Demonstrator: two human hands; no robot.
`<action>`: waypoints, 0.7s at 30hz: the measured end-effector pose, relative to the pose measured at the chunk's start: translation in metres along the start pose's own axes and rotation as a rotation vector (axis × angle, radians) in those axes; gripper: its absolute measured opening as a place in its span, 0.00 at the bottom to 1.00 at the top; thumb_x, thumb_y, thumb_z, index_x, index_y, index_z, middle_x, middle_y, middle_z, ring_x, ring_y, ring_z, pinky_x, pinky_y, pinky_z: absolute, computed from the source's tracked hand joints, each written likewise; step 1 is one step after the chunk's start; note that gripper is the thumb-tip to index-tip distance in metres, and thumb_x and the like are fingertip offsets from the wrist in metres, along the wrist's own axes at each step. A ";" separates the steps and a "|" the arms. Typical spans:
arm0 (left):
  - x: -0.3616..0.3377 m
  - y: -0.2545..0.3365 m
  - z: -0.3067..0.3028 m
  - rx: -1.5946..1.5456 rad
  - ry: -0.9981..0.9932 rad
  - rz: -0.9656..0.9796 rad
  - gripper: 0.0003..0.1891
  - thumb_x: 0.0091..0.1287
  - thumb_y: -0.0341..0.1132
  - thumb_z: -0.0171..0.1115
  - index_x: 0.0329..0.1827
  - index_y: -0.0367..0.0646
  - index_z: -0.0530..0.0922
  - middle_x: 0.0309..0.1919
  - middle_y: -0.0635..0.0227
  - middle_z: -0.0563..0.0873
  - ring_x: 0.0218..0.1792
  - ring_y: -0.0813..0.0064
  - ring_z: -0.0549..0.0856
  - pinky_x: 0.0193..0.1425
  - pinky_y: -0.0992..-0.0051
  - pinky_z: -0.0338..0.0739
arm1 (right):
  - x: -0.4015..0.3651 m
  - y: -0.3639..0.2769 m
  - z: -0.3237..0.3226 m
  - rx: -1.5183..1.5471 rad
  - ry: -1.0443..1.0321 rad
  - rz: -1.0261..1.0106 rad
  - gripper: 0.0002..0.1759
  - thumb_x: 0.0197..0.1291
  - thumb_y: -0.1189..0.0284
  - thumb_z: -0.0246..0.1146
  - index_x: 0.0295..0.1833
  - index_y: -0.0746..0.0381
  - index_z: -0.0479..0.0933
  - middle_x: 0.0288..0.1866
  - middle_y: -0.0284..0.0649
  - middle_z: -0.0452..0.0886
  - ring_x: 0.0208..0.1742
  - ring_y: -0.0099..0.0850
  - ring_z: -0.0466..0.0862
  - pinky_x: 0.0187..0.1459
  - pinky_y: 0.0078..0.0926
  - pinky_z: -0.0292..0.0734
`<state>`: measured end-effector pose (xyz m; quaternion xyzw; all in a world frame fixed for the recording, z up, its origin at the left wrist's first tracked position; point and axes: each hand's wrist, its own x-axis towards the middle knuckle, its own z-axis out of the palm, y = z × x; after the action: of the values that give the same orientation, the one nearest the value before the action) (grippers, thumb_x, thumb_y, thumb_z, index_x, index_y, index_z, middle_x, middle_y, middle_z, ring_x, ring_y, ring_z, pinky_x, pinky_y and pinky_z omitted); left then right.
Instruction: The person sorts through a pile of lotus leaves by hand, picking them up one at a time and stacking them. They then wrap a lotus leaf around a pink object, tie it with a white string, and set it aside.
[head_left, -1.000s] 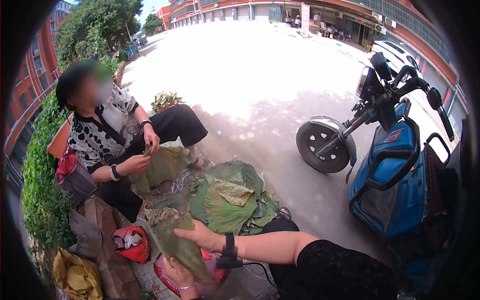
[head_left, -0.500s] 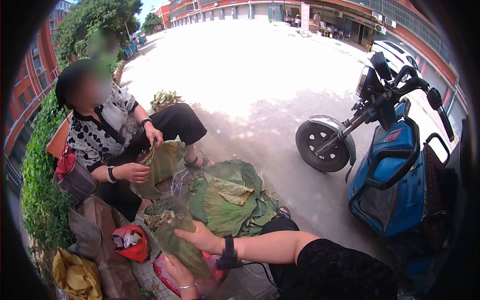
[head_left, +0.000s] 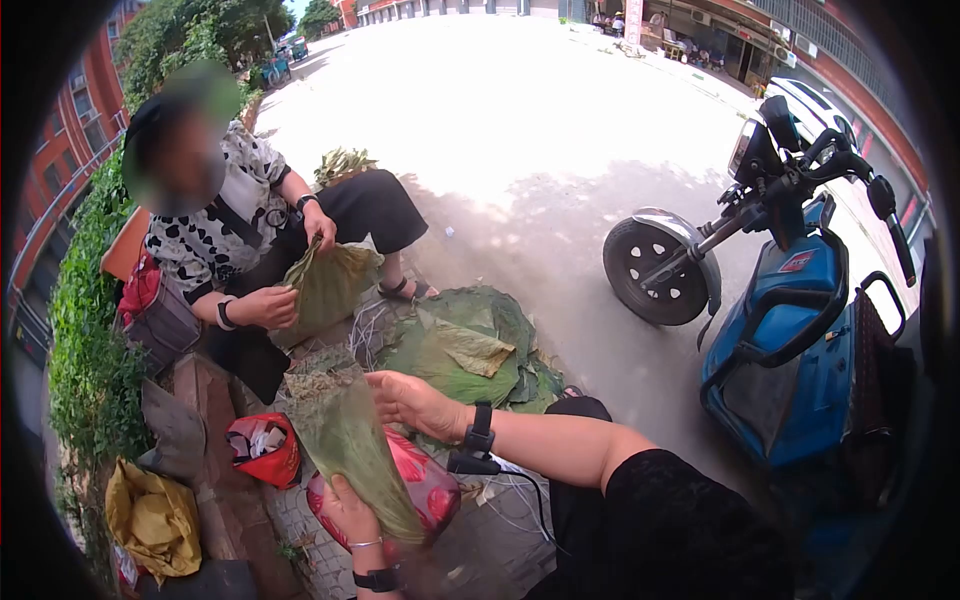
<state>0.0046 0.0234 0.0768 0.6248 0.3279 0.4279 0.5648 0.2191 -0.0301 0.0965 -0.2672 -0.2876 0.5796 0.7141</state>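
Where the sunlit ground (head_left: 520, 240) spreads widest, its right side carries a blue motor vehicle (head_left: 790, 330), front wheel angled toward the middle. Along the left edge grows a leafy hedge (head_left: 95, 350), and before it a co-worker (head_left: 265, 210) in a black-and-white patterned top sits with a flat, greenish-brown leaf (head_left: 335, 285) held between two hands. A reddish stone kerb (head_left: 240, 520) borders the ground on that left side, running down toward its near corner.

On the ground between the co-worker and the vehicle lies a broad pile of large dried leaves (head_left: 460, 345), green below, with a paler folded leaf on top. Nearer, the folded leaf bundle (head_left: 350, 430) is held up at a slant — crumpled at its upper end, smooth and narrowing lower down — in front of a red-and-pink patterned bag (head_left: 430, 475). By the kerb's near end sits a crumpled mustard-yellow bag (head_left: 155, 515); farther along, at its inner edge, stands a small red bag (head_left: 270, 465) with white items inside.

The left hand (head_left: 350, 512) grips the bundle's lower left edge. The right hand (head_left: 422, 405) is open, fingers stretched to the bundle's upper right edge — whether they touch it, I cannot tell. Smallest are the thin white strings (head_left: 365, 330), lying loose beside the pile's left edge.
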 end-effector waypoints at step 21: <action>-0.058 0.047 -0.103 -0.044 0.307 -0.203 0.34 0.76 0.59 0.43 0.61 0.31 0.73 0.50 0.59 0.84 0.46 0.70 0.84 0.50 0.72 0.79 | -0.197 0.176 -0.246 -0.915 0.832 0.888 0.20 0.65 0.66 0.59 0.61 0.60 0.77 0.44 0.39 0.84 0.44 0.32 0.85 0.37 0.32 0.81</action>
<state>-0.1163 0.0083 0.1136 0.5034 0.4622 0.4661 0.5619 0.2457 -0.2030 -0.2198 -0.8236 -0.0719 0.4870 0.2817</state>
